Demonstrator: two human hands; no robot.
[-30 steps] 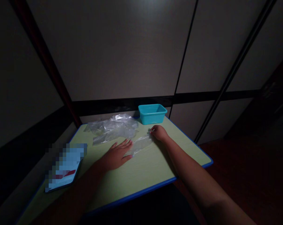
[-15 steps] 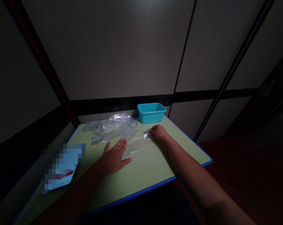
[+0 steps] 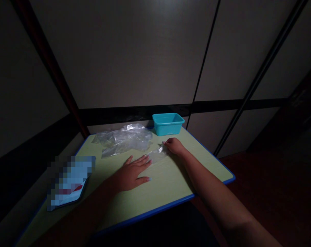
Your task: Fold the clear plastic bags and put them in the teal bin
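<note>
A clear plastic bag [image 3: 156, 155] lies flat on the green table [image 3: 160, 192] between my two hands. My left hand [image 3: 131, 172] lies flat on its near end, fingers stretched out and spread. My right hand [image 3: 174, 145] pinches the far end of the same bag, fingers closed on the plastic. A heap of several more clear plastic bags [image 3: 124, 139] sits behind my left hand, toward the wall.
A teal plastic tub [image 3: 167, 123] stands at the back of the table by the wall. A blurred blue-and-white flat object [image 3: 69, 180] lies at the left front. The table has a blue edge [image 3: 155, 212]; dark floor lies to the right.
My left hand has slid to the right along the bag toward my right hand, covering more of the plastic. My right hand has held its pinch in place.
</note>
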